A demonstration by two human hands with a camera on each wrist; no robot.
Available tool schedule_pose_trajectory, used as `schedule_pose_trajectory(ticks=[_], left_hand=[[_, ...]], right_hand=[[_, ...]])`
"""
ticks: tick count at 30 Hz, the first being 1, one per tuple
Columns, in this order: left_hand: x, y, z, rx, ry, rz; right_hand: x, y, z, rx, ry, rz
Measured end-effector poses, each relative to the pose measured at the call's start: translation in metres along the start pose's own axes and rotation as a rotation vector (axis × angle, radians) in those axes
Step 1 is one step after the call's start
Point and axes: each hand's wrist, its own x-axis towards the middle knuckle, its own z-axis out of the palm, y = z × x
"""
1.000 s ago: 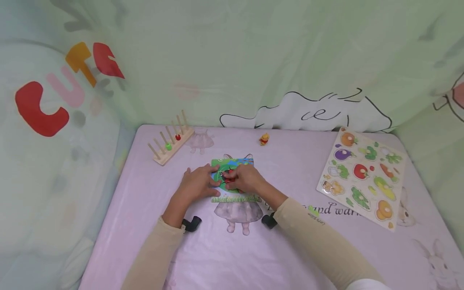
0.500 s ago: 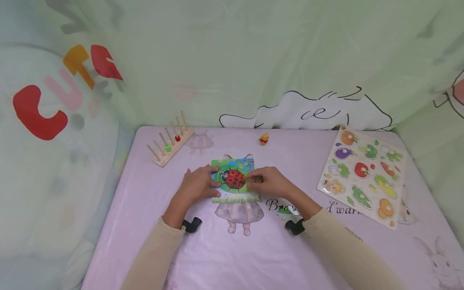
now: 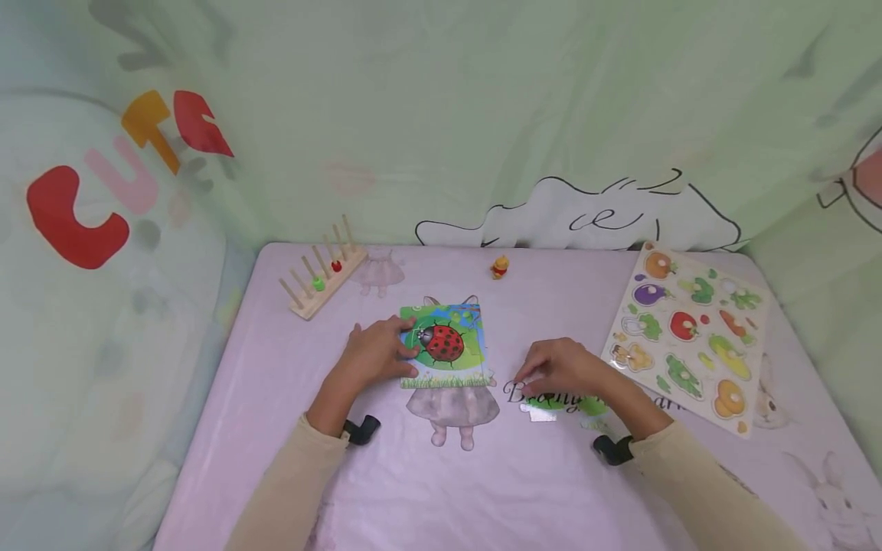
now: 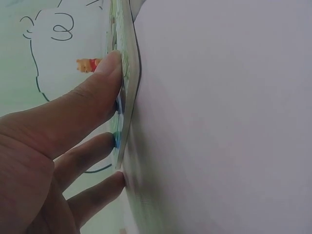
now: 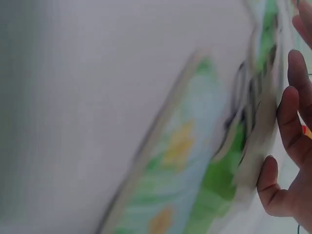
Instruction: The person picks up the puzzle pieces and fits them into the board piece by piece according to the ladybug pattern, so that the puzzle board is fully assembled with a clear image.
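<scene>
A square ladybug jigsaw puzzle lies flat at mid-table. My left hand rests at its left edge with fingers spread; in the left wrist view the thumb and fingertips touch the puzzle's surface and rim. Right of the puzzle, my right hand hovers over loose puzzle pieces, its fingers loosely bent and holding nothing visible. Up close in the right wrist view, a blurred piece with yellow flowers and a green piece lie below the fingers. The hand partly hides the pieces in the head view.
A wooden peg stand with a green and a red bead stands at the back left. A small bear figure is at the back. A vegetable knob puzzle board lies to the right. Printed cloth covers the table and walls.
My right hand has withdrawn from the ladybug picture and moved right, over the loose pieces. The whole ladybug is now uncovered. My left hand has stayed at the puzzle's left edge.
</scene>
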Motion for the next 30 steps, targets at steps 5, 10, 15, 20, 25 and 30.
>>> schedule_pose_trajectory(ticks=[5,10,15,20,25,30], left_hand=[[0.000,0.000,0.001,0.006,-0.001,0.002],[0.000,0.001,0.001,-0.007,-0.006,-0.001],[0.001,0.001,0.002,-0.008,-0.001,0.004],[0.001,0.000,0.002,-0.013,0.003,-0.004],[0.000,0.000,0.001,-0.012,0.005,-0.002],[-0.002,0.001,-0.002,-0.010,0.010,0.016]], right_hand=[[-0.008,0.006,0.000,-0.054,-0.036,0.026],[-0.013,0.011,0.000,-0.092,-0.063,0.013],[-0.016,0.013,-0.001,-0.099,-0.075,-0.014],[-0.016,0.015,0.000,-0.095,-0.082,-0.037],[-0.016,0.016,0.001,-0.091,-0.085,-0.047],[-0.015,0.015,0.000,-0.085,-0.098,-0.046]])
